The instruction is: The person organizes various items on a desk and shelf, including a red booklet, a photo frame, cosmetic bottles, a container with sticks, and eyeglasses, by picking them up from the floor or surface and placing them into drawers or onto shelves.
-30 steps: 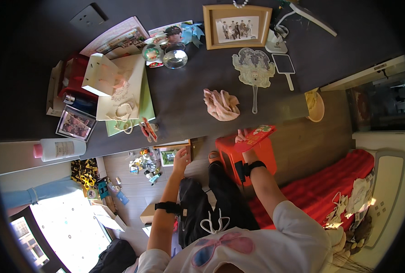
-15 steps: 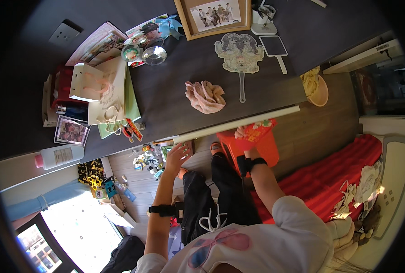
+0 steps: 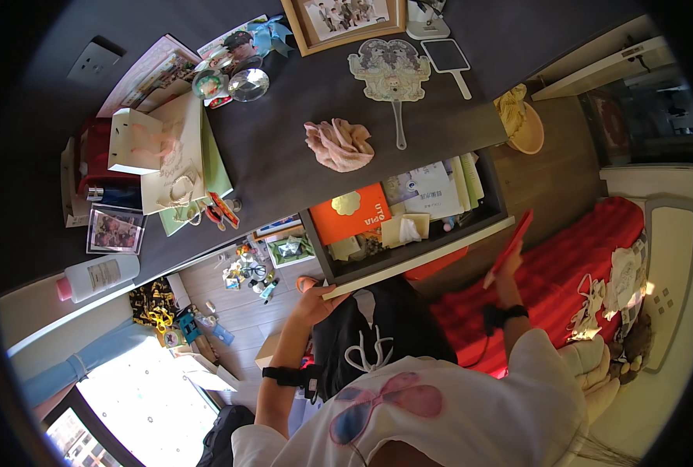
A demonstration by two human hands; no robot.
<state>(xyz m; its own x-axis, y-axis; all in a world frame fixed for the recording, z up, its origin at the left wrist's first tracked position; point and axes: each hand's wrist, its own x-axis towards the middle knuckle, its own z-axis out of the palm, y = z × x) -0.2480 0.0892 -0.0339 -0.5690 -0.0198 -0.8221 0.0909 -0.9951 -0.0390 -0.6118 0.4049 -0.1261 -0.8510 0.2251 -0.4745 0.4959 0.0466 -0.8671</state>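
A desk drawer (image 3: 432, 253) stands pulled out below the desk top, its pale front edge towards me. My left hand (image 3: 314, 304) is closed on the left end of that edge, some fingers hidden. Inside the drawer lie an orange-red booklet (image 3: 356, 222), a white printed booklet (image 3: 434, 191) and a cream paper piece (image 3: 403, 230), among other papers. To the right of the drawer, my right hand (image 3: 507, 269) grips a flat red envelope (image 3: 511, 247), held nearly edge-on. A crumpled pink cloth (image 3: 339, 145) rests on the desk above the drawer.
A clear character-shaped fan (image 3: 391, 71) and a white hand mirror (image 3: 445, 57) lie on the desk. At left are a white bottle (image 3: 102, 275) and paper bags. A red bin (image 3: 437, 265) shows partly under the drawer. A red-covered bed (image 3: 588, 257) is at right.
The drawer has come out towards me, showing its contents, with my left hand at its front edge. My right hand has moved right with the red envelope, away from the red bin.
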